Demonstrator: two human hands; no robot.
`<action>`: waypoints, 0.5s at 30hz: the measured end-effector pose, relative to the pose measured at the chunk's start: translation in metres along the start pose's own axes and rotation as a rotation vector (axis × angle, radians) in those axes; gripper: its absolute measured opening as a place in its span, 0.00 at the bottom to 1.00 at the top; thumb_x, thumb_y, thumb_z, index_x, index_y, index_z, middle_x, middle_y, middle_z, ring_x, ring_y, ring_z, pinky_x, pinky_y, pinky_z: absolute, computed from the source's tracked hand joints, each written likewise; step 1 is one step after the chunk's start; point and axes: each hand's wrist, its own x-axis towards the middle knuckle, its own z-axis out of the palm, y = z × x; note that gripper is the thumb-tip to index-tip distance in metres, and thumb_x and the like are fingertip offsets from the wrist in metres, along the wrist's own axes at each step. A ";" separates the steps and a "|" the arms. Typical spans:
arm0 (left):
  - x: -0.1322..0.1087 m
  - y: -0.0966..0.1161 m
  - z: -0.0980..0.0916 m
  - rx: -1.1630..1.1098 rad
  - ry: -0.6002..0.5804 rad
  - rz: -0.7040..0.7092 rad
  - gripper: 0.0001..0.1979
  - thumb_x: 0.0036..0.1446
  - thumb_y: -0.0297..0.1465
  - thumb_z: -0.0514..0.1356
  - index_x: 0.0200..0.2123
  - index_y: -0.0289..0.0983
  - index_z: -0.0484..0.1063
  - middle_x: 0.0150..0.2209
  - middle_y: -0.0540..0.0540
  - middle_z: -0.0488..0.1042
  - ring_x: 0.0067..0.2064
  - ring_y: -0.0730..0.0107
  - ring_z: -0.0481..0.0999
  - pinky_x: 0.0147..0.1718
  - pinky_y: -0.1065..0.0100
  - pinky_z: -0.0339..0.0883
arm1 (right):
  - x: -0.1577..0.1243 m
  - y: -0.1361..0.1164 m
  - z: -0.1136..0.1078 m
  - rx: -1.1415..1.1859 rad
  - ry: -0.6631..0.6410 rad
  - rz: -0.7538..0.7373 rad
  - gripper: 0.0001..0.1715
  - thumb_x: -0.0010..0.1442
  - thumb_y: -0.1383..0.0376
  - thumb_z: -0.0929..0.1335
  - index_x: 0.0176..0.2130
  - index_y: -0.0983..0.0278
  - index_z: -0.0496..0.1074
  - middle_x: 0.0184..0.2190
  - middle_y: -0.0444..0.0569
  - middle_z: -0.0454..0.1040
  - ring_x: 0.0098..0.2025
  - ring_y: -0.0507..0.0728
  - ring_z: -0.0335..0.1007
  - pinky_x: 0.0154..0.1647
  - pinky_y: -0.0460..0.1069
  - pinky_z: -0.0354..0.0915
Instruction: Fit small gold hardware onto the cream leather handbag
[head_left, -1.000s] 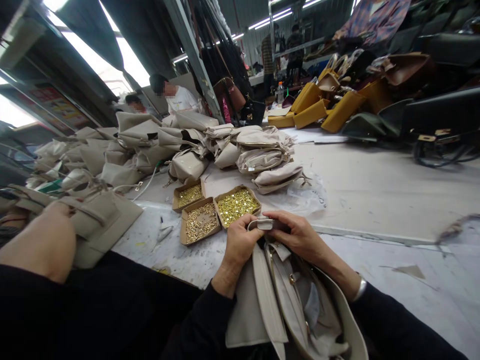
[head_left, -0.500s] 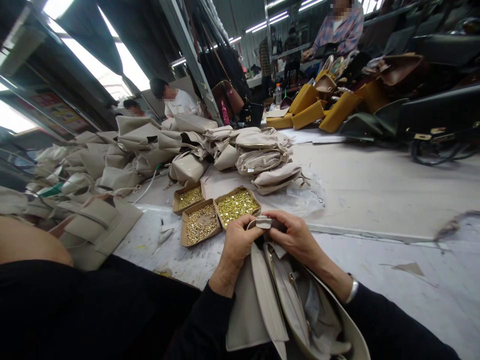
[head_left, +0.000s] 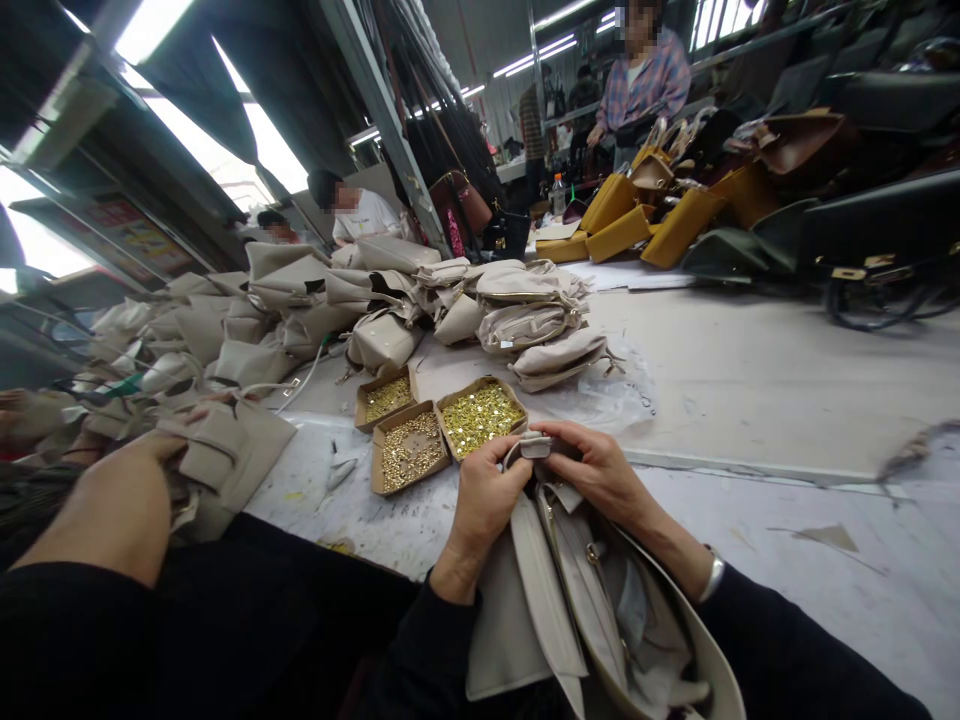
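Boxes of brass fittings (head_left: 480, 417), yellow bags (head_left: 622, 228)

We hold a bag (head_left: 592, 610) at the near edge of the table (head_left: 750, 380), our left hand (head_left: 484, 500) and right hand (head_left: 600, 475) meeting on its strap tab (head_left: 534, 447). Just beyond our hands sit three boxes of fittings (head_left: 439, 425), side by side. Behind them lies a heap of bags (head_left: 420, 300), stretching away to the left. At our left, a co-worker's hand (head_left: 120, 510) rests on another bag (head_left: 225, 460). Far right, at the back, more bags (head_left: 660, 210) are piled.
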 end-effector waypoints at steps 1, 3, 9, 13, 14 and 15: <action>0.000 0.001 0.000 0.014 0.000 0.010 0.14 0.54 0.30 0.63 0.43 0.37 0.84 0.39 0.47 0.84 0.41 0.64 0.80 0.45 0.67 0.71 | 0.000 0.001 0.000 0.020 -0.004 0.009 0.19 0.65 0.64 0.72 0.55 0.59 0.80 0.51 0.49 0.81 0.53 0.61 0.77 0.57 0.54 0.70; -0.001 0.001 0.001 0.038 0.010 0.038 0.13 0.54 0.30 0.62 0.42 0.37 0.84 0.38 0.48 0.84 0.40 0.65 0.80 0.43 0.67 0.70 | 0.000 0.002 -0.001 0.049 -0.007 0.025 0.19 0.65 0.63 0.72 0.55 0.59 0.80 0.51 0.49 0.81 0.53 0.62 0.78 0.59 0.55 0.69; -0.001 -0.001 0.012 0.061 0.095 0.091 0.11 0.53 0.30 0.62 0.37 0.37 0.84 0.35 0.48 0.83 0.36 0.66 0.79 0.38 0.68 0.69 | 0.000 0.005 -0.004 0.088 -0.002 0.099 0.18 0.65 0.60 0.73 0.53 0.60 0.80 0.49 0.49 0.82 0.49 0.62 0.79 0.55 0.55 0.71; -0.001 -0.002 0.019 0.069 0.169 0.136 0.10 0.53 0.28 0.62 0.36 0.37 0.84 0.34 0.48 0.83 0.35 0.67 0.78 0.37 0.69 0.69 | 0.000 -0.001 0.000 -0.029 0.039 -0.017 0.18 0.65 0.67 0.69 0.53 0.60 0.78 0.46 0.48 0.81 0.48 0.60 0.77 0.51 0.53 0.70; -0.002 -0.002 0.021 0.081 0.192 0.150 0.10 0.53 0.28 0.62 0.36 0.37 0.83 0.34 0.49 0.82 0.35 0.67 0.78 0.37 0.69 0.70 | -0.001 -0.003 0.002 -0.090 0.053 -0.065 0.19 0.64 0.69 0.68 0.54 0.60 0.77 0.46 0.48 0.80 0.47 0.59 0.77 0.50 0.53 0.70; -0.002 -0.003 0.023 0.096 0.221 0.162 0.10 0.54 0.27 0.62 0.36 0.37 0.83 0.34 0.49 0.82 0.35 0.68 0.78 0.38 0.69 0.70 | -0.002 -0.005 0.004 -0.162 0.070 -0.113 0.19 0.64 0.71 0.67 0.53 0.60 0.76 0.45 0.49 0.79 0.46 0.59 0.76 0.48 0.53 0.70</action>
